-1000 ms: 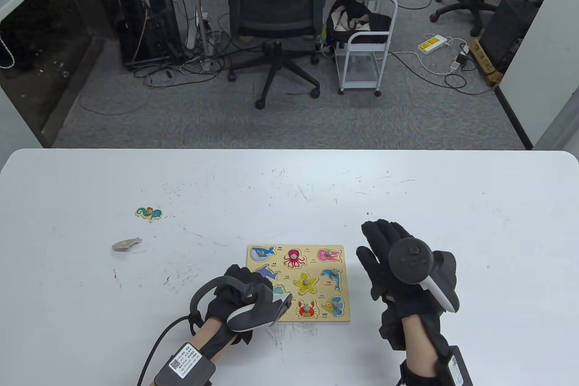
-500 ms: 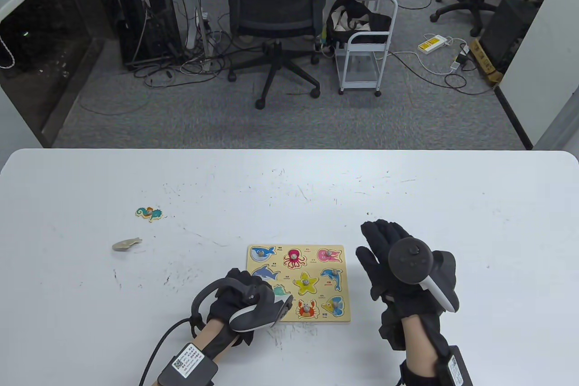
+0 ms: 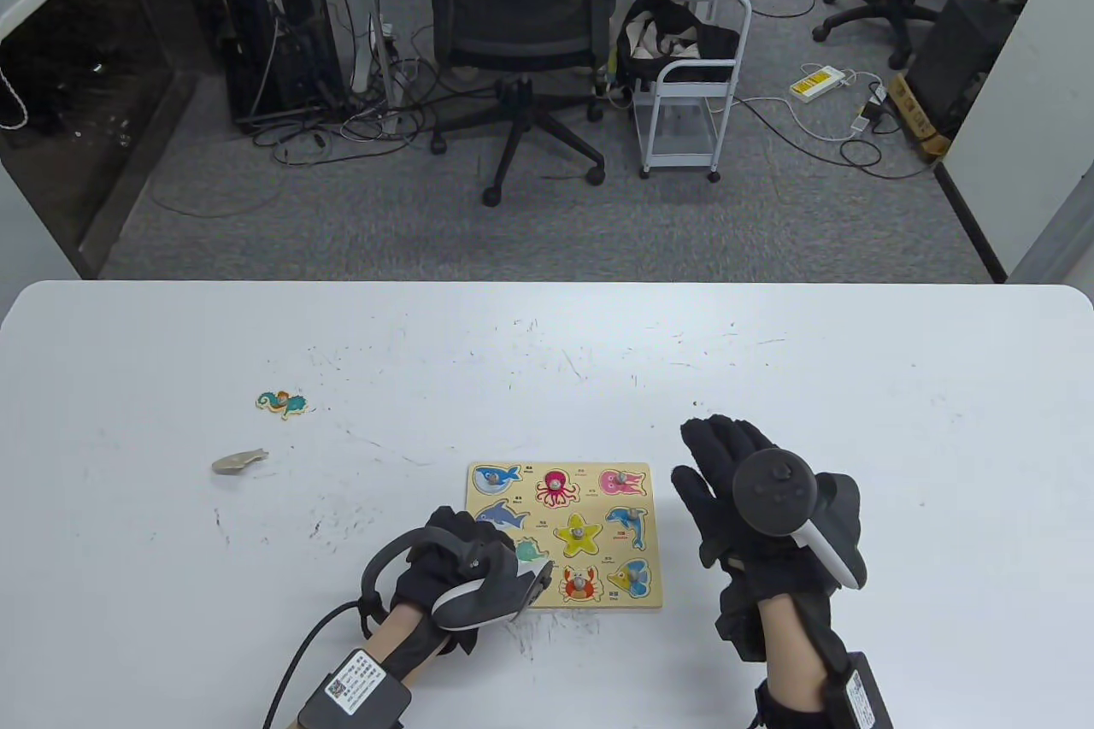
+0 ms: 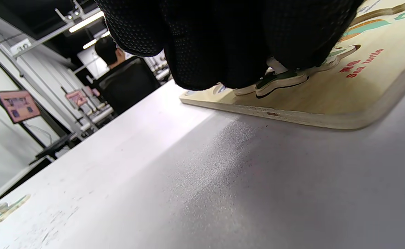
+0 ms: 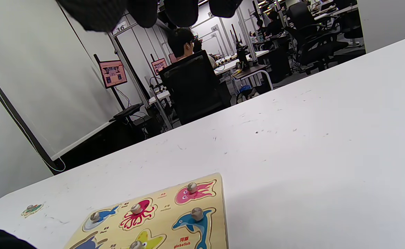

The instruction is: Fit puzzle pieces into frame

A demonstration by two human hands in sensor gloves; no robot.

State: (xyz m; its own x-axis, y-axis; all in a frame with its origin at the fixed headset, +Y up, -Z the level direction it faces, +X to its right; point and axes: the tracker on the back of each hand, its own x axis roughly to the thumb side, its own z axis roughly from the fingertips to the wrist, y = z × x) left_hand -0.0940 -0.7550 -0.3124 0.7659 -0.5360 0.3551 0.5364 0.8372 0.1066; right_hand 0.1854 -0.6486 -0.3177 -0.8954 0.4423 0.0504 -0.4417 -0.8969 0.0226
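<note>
The wooden puzzle frame point(image 3: 598, 602) lies near the table's front, with several sea-animal pieces seated in it. My left hand point(image 3: 500, 545) is over the frame's near left corner. Its fingers pinch the green sea turtle piece point(image 4: 282, 77), which sits slightly raised on the frame point(image 4: 327, 103) by the "Sea turtle" label. The turtle piece point(image 3: 530, 548) peeks out beside the glove in the table view. My right hand point(image 3: 718, 473) hovers just right of the frame, fingers straight, holding nothing. A seahorse piece point(image 3: 281, 403) and a face-down piece point(image 3: 238, 462) lie loose at the left.
The white table point(image 3: 855, 387) is scuffed and stretches wide to the right and back. An office chair point(image 3: 521, 20) and a small white cart point(image 3: 692, 88) stand on the floor beyond the far edge. The seahorse piece point(image 5: 32, 209) shows far left in the right wrist view.
My left hand has edged slightly to the right over the frame's corner with the turtle piece. The right hand has stayed where it was.
</note>
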